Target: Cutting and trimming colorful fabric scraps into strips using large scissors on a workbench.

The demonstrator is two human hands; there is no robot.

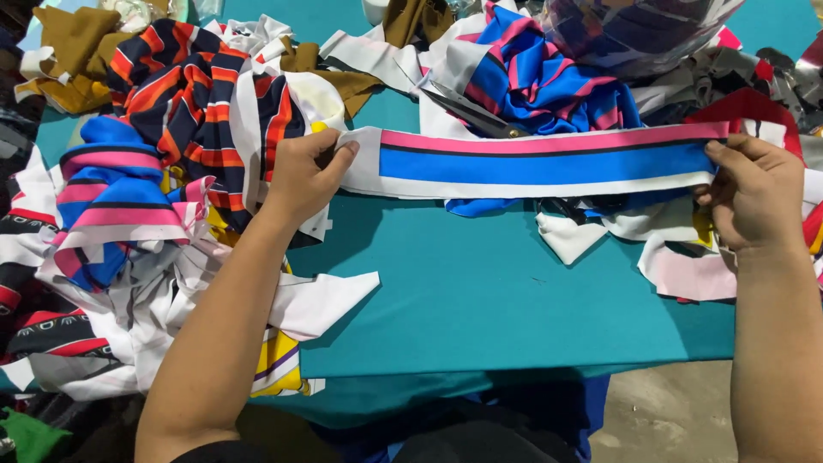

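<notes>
Both the left hand (302,176) and right hand (754,195) pinch a taut fabric strip (540,161) banded pink, blue and white, thinly edged black.

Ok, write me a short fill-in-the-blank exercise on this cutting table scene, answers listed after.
1. The left hand and right hand stretch a fabric strip whose top stripe is ____.
2. The widest stripe along the strip's middle is ____.
3. The table cover under the strip is ____.
4. Lying behind the strip is a pair of ____.

Missing words: pink; blue; teal; scissors
</notes>
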